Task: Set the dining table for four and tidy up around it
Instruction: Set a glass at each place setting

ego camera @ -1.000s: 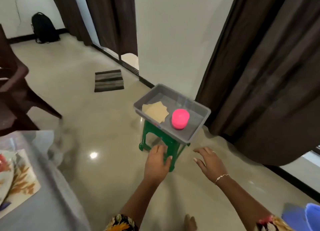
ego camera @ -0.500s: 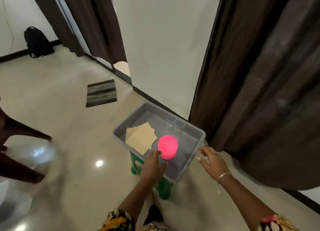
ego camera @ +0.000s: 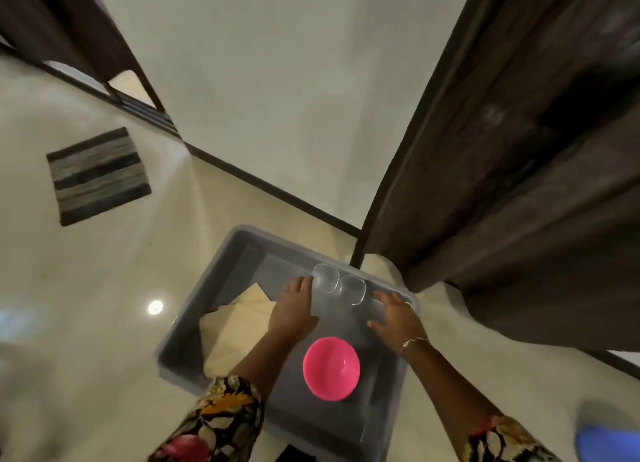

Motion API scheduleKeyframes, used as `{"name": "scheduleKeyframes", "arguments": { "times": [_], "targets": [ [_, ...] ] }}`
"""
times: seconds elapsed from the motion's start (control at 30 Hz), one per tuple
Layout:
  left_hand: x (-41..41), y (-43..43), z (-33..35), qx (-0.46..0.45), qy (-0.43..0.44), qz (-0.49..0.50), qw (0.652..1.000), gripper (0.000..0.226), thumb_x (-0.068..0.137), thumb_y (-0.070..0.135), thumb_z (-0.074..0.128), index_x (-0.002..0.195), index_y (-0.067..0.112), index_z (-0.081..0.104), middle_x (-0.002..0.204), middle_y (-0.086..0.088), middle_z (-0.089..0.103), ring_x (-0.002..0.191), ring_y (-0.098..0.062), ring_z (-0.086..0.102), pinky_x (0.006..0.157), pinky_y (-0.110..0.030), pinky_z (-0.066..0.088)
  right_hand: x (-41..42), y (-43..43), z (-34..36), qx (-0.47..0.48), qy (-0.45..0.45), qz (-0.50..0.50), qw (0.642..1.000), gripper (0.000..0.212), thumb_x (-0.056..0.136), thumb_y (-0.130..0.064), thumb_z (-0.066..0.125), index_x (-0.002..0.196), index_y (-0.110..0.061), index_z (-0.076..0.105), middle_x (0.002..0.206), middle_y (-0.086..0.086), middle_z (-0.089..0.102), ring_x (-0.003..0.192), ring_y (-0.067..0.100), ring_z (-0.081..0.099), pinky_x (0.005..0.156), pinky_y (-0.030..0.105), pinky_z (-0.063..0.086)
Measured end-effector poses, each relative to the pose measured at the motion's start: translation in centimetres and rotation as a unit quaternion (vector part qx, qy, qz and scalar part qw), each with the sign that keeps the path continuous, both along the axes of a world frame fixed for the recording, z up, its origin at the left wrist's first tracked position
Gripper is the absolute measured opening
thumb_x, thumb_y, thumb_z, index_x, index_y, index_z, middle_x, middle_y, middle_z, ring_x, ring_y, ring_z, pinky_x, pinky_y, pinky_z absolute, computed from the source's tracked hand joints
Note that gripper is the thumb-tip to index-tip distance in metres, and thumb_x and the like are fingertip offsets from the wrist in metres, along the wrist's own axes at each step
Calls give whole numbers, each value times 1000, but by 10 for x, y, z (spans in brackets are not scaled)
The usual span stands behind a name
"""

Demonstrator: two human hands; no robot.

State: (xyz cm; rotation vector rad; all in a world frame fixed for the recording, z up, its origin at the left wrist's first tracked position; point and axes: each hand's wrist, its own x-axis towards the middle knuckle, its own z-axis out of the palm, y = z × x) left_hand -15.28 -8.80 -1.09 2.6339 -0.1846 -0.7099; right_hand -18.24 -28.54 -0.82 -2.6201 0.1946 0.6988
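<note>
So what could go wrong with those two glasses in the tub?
1. The glasses stand close side by side. With the left hand and the right hand reaching in from either side, they might knock together.
2. They are clear and smooth, so a loose grip could let one slip against the tub wall.
3. The bowl lies between the forearms; drawing back could nudge it.

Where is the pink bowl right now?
Head view, lower centre: the pink bowl sits in the near end of the grey tub, right of the beige napkins and nearer the camera than the two clear glasses.
</note>
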Motion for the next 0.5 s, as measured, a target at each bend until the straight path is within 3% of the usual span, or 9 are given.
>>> {"name": "scheduleKeyframes", "arguments": {
  "times": [0.13,0.2,0.3,0.4,0.5],
  "targets": [
    [43,-6,-32,49,-18,-95,994,89,86,20,64,150,12,2,158,-10,4,146,-26,5,118,-35,10,31,15,-24,-43,11,3,999,67,84,-28,64,141,-14,31,144,6,35,131,24,37,107,30,31],
    [54,-7,-46,59,-15,-129,990,94,85,18,65,150,12,-2,159,-10,-2,146,-26,-1,119,-36,5,41,21,-32,-51,10,11,999,73,83,-30,66,142,-13,28,146,6,33,133,23,35,107,30,33],
    [57,-7,-61,39,0,-122,992,91,84,17,66,150,13,4,159,-8,3,146,-24,3,120,-36,5,47,30,-42,-80,22,48,995,81,83,-37,65,145,-12,20,150,7,26,136,23,30,109,30,33],
    [52,-6,-66,-7,-2,-75,997,78,83,17,67,146,11,21,155,-6,22,143,-21,19,119,-33,11,48,37,-49,-113,33,68,991,87,82,-44,64,147,-12,15,152,7,22,138,23,28,108,30,32],
    [44,-6,-70,-46,7,-38,998,71,85,16,65,143,13,26,150,-5,34,139,-22,29,116,-32,19,48,42,-57,-131,25,69,989,86,82,-40,65,146,-11,15,150,9,24,137,24,30,106,31,34]
  ]
}}
